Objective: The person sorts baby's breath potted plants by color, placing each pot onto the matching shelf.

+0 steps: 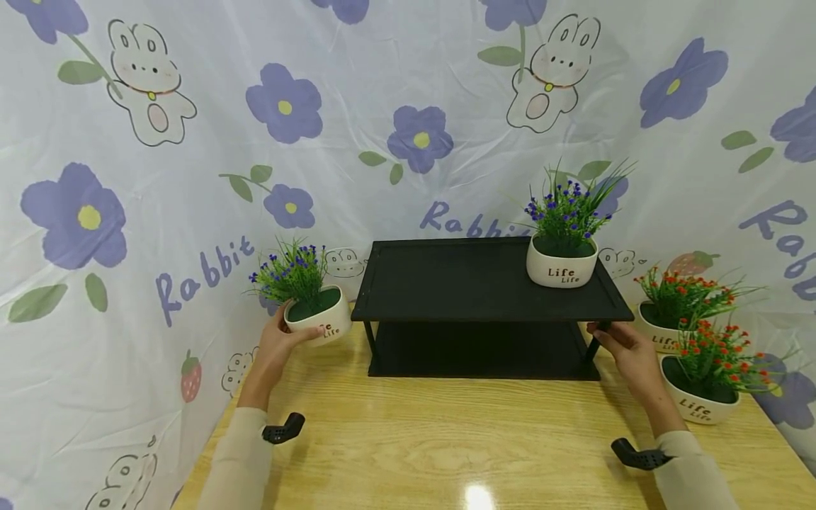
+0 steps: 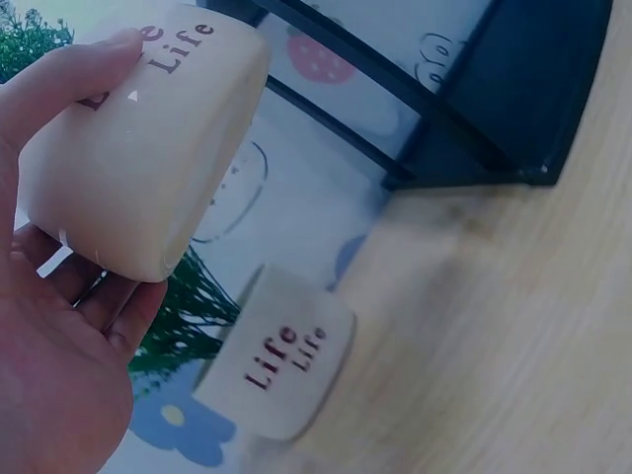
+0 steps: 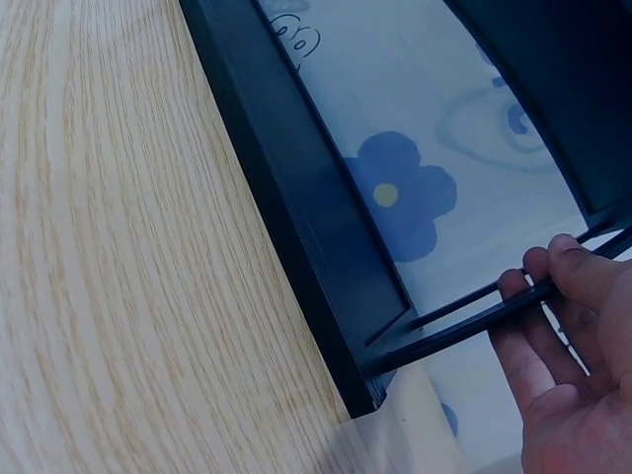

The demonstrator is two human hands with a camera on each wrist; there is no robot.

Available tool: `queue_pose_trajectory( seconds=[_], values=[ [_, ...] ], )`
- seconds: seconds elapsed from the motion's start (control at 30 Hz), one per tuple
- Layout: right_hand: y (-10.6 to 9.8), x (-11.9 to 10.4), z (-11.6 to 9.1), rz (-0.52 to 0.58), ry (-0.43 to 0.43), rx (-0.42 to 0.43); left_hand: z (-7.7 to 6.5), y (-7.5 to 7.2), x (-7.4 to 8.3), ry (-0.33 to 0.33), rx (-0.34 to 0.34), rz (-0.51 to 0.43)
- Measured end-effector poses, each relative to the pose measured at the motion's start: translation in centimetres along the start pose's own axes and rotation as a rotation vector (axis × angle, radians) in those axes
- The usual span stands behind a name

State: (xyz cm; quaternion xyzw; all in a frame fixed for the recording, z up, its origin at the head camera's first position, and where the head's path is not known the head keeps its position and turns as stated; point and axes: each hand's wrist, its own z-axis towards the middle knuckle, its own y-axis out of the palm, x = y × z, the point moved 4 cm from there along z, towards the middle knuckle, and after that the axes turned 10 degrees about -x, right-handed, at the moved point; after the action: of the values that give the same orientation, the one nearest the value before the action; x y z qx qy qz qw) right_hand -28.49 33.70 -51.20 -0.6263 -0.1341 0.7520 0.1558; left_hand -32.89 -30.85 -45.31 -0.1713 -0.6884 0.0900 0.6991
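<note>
My left hand (image 1: pixel 275 350) holds a white oval flowerpot (image 1: pixel 334 322) marked "Life", with small blue artificial flowers (image 1: pixel 296 269). The thumb lies across its front and the other fingers curl under and behind. In the left wrist view this pot (image 2: pixel 163 163) is lifted above the table and tilted. A black two-tier shelf (image 1: pixel 440 280) stands just right of it. My right hand (image 1: pixel 631 354) pinches the shelf's right front post between thumb and fingers, and that thin post (image 3: pixel 444 339) shows in the right wrist view. A blue-flowered pot (image 1: pixel 561 262) sits on the top tier's right end.
Another white "Life" pot (image 2: pixel 281 360) stands on the table beyond the left hand. Two pots with orange-red flowers, a rear one (image 1: pixel 663 336) and a front one (image 1: pixel 701 404), stand right of the shelf. A rabbit-print cloth (image 1: pixel 357 85) hangs behind the wooden table (image 1: pixel 446 439).
</note>
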Motion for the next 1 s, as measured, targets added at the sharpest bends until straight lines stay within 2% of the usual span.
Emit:
queue_pose_trajectory(
  seconds=[0.17,0.33,0.57,0.83,1.0],
  values=[
    [0.1,-0.1,-0.1,0.020,-0.010,0.000,0.2,-0.4,1.2,0.022,0.021,0.013],
    [0.1,0.0,0.0,0.029,-0.007,-0.004,0.0,-0.7,3.4,0.033,0.021,-0.005],
    [0.1,0.0,-0.1,0.034,0.006,-0.003,0.5,-1.4,4.6,0.070,0.037,-0.016],
    [0.0,0.1,0.1,0.036,0.012,-0.006,0.8,-1.3,6.7,0.119,0.058,0.005],
    [0.1,0.2,0.2,0.034,0.006,-0.010,1.3,-0.9,8.0,0.126,0.041,-0.002]
  ],
)
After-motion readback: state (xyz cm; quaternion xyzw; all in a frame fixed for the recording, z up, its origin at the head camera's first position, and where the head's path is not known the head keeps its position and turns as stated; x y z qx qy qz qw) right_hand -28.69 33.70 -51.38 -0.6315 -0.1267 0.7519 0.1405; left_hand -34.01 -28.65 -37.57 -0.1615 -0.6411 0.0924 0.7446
